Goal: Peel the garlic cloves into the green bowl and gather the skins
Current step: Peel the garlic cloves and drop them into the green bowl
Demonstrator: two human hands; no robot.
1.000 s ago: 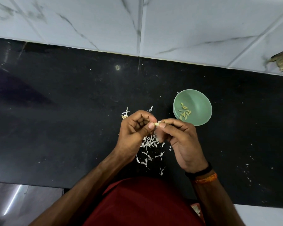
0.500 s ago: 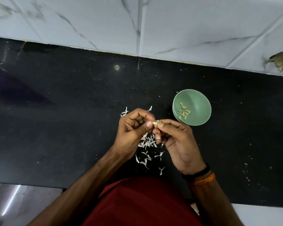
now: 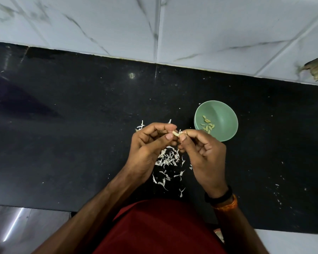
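Observation:
My left hand [image 3: 149, 145] and my right hand [image 3: 204, 154] meet above the black counter, both pinching one small pale garlic clove [image 3: 176, 133] between thumb and fingertips. A bit of white skin sticks up from the clove at my right fingertips. Below the hands lies a loose heap of white garlic skins [image 3: 168, 158], with more scattered toward me. The green bowl [image 3: 226, 114] stands just right of my right hand and holds several peeled cloves [image 3: 207, 124].
The black counter [image 3: 72, 125] runs left to right, backed by a white marble-tile wall [image 3: 209, 30]. A few skins [image 3: 140, 126] lie left of my left hand. White specks dot the counter at right. My red shirt fills the bottom centre.
My hands rose slightly and my right hand turned, its fingers curling more. The clove's pale tip now shows more clearly between the fingertips. The bowl has not moved.

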